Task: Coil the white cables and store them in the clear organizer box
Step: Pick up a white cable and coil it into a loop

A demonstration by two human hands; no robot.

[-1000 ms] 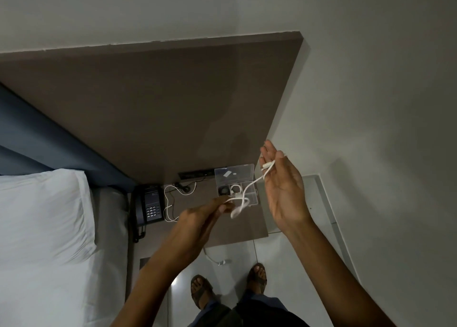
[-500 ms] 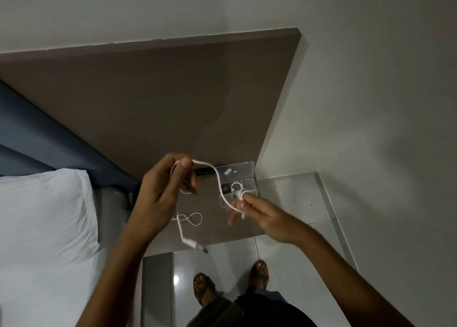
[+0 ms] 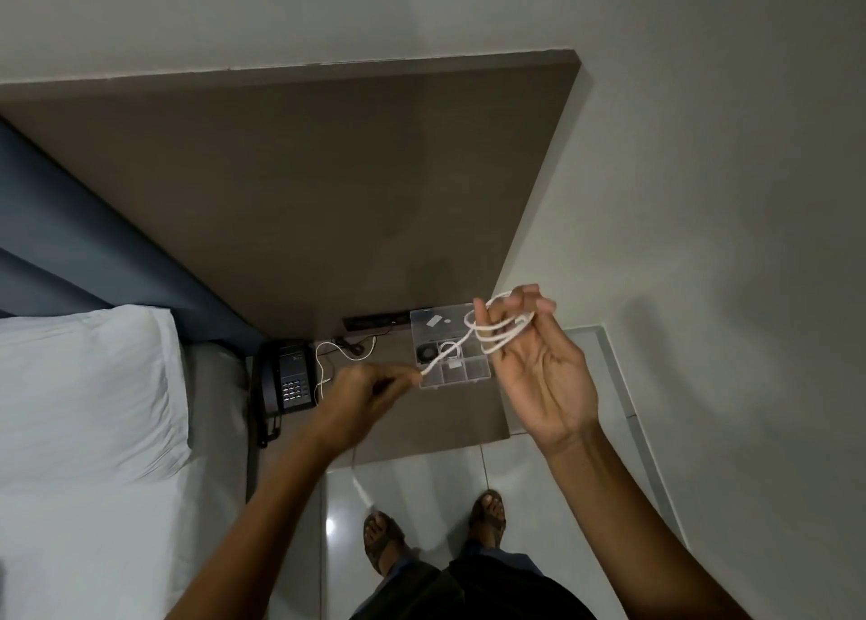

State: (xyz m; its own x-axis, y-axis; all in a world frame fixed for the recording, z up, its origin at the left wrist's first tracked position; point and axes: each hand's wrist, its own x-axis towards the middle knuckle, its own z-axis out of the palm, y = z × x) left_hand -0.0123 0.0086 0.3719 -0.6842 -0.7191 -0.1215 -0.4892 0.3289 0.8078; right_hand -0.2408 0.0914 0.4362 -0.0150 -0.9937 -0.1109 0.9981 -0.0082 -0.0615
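My right hand [image 3: 543, 371] is raised, palm toward me, with a white cable [image 3: 503, 333] looped several times round its fingers. The cable runs down and left to my left hand [image 3: 361, 399], which pinches it by the fingertips; a loose tail [image 3: 361, 483] dangles below that hand, blurred. The clear organizer box [image 3: 478, 375] lies open on the brown bedside table [image 3: 450, 422], behind and between my hands, with a small white coil and a dark round item in its compartments. A second white cable [image 3: 328, 352] lies loose on the table beside the phone.
A black desk phone [image 3: 290, 375] sits at the table's left end by the bed with its white pillow [image 3: 89, 399]. A dark headboard panel [image 3: 304, 197] rises behind. A socket strip [image 3: 375, 321] is at the table's back. My sandalled feet [image 3: 436, 530] stand on glossy floor tiles.
My right hand has risen and turned palm toward me with more loops round its fingers. My left hand has dropped from beside the headboard to table height, drawing the cable taut.
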